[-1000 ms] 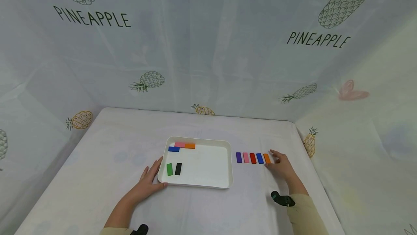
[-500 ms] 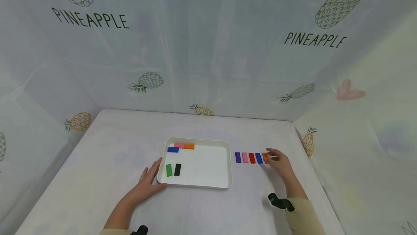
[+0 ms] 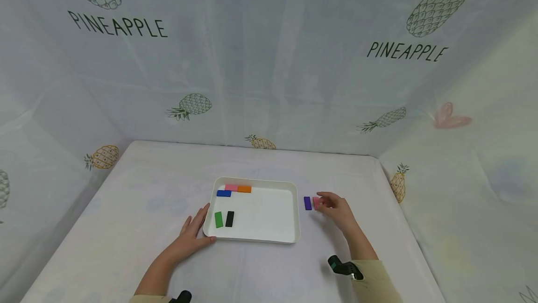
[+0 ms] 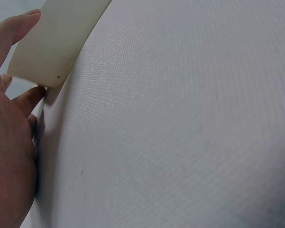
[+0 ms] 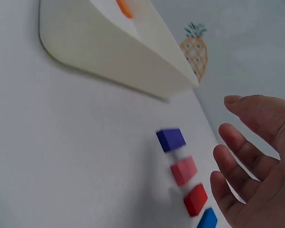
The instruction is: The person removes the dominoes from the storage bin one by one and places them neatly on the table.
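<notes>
My left hand (image 3: 189, 237) rests against the near left corner of a white tray (image 3: 265, 219), its fingers along the left side and the thumb at the front. In the left wrist view, fairly straight fingers touch the tray's outer wall (image 4: 52, 52). My right hand (image 3: 338, 212) hovers over a row of small rectangular blocks beside the tray. Purple (image 5: 171, 139), pink (image 5: 184, 170), red (image 5: 195, 199) and blue (image 5: 208, 218) blocks show in the right wrist view. Nothing is visible between that hand's loosely bent fingers. The orange block at the row's end is hidden.
Inside the tray, a pink block (image 3: 231, 187) and an orange block (image 3: 244, 189) lie end to end, with a blue block (image 3: 224, 193) below them. Nearer me are a green block (image 3: 218, 219) and a black block (image 3: 229, 219). A pineapple-print cloth (image 3: 269, 83) surrounds the white-covered table (image 3: 168, 172).
My right hand has moved left along the row, from the orange block to beside the pink one, so it now covers the blocks farther right. The left hand and tray stay put.
</notes>
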A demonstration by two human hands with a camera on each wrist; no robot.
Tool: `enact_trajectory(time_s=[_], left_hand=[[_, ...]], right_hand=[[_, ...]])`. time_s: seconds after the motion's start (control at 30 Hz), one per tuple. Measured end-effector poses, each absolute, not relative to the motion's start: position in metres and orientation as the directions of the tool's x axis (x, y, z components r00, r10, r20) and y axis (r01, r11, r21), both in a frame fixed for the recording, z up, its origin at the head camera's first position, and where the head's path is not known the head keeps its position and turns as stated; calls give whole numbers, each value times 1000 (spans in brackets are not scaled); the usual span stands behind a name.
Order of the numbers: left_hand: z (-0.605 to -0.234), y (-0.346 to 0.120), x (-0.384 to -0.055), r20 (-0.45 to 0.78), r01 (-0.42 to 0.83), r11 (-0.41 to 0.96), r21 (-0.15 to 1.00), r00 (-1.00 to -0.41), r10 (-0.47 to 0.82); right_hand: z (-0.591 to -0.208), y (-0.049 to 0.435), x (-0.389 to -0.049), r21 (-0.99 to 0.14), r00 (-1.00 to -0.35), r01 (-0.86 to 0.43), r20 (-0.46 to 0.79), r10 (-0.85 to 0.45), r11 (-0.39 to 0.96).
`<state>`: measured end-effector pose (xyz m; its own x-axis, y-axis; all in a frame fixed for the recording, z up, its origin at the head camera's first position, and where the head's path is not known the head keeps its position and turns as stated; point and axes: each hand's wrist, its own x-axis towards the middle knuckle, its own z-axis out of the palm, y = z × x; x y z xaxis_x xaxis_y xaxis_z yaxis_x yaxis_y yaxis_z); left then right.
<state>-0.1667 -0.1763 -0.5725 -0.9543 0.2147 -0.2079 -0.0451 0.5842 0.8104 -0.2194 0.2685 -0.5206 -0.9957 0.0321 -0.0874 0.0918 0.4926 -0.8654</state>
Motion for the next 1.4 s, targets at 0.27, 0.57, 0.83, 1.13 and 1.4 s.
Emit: enact_trajectory(time_s=[0.27, 0.57, 0.83, 1.13, 1.4], left_hand=[[-571, -176, -167, -223, -62, 582, 811, -952, 209], [-570, -175, -166, -230, -77, 584, 808, -954, 192], [-571, -175, -164, -196, -51, 586, 809, -963, 186], [-569, -175, -166, -208, -46, 594, 803, -956, 207], [-570, -176, -165, -203, -48, 592, 804, -959, 198]], right_hand=[[-519, 239, -216, -886, -996, 76, -90, -9, 458], [-520, 203, -208, -894, -997, 59, -76, -21, 443], [-519, 167, -198, -933, -995, 29, -61, -78, 360], [-524, 130, -192, -961, -987, 9, -53, -153, 275], [-525, 101, -187, -973, -977, -45, -4, -211, 228]])
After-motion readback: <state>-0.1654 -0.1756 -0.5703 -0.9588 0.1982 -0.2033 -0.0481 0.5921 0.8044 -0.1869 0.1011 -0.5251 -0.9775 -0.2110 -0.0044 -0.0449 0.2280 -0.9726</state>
